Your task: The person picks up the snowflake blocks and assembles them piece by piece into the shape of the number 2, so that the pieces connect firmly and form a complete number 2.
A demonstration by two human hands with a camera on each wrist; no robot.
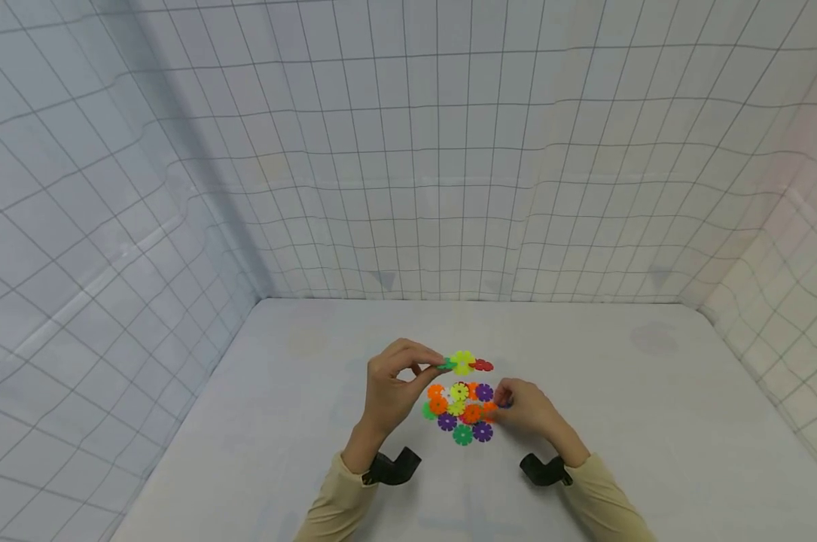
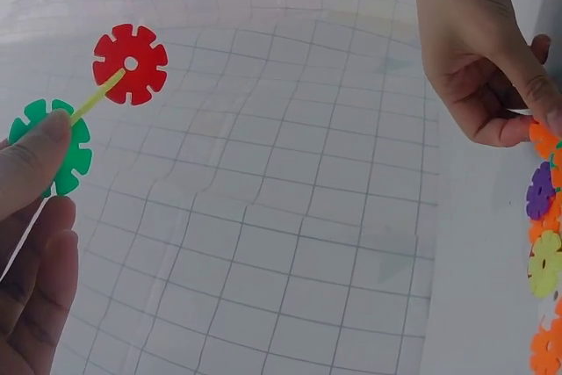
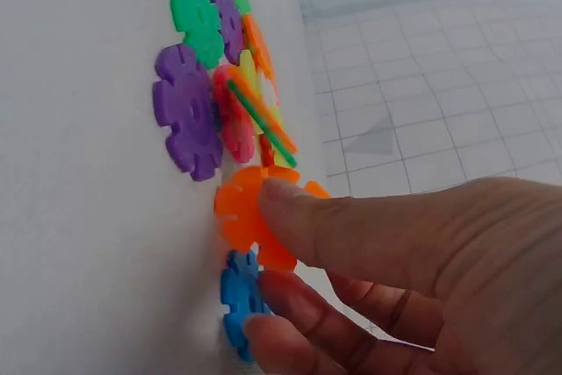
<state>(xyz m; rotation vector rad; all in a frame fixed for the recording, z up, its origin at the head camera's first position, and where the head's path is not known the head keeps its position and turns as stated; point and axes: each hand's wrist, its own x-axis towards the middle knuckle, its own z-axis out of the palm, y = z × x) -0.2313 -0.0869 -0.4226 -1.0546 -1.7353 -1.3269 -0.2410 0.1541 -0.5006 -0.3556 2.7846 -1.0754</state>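
Hovering clear of the pile (image 1: pixel 456 408), left fingers (image 2: pixel 49 278) pinch a green disc (image 2: pixel 75 155).

open tabletop (image 1: pixel 245 421) is spreading outward from left hand (image 1: pixel 391 388) and right hand (image 1: pixel 526 409), flower discs (image 1: pixel 472 414) are crowding the room between, a raised disc chain (image 1: pixel 464 369) is barring some space above, a gridded wall (image 1: pixel 449 150) is closing off the back

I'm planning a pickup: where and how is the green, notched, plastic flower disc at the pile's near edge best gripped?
Probably pinch the green plastic flower disc by its bare near rim, coming from above and the person's side. It appears to lie flat on the white table, and purple notched plastic flower discs crowd its far-left and right sides.
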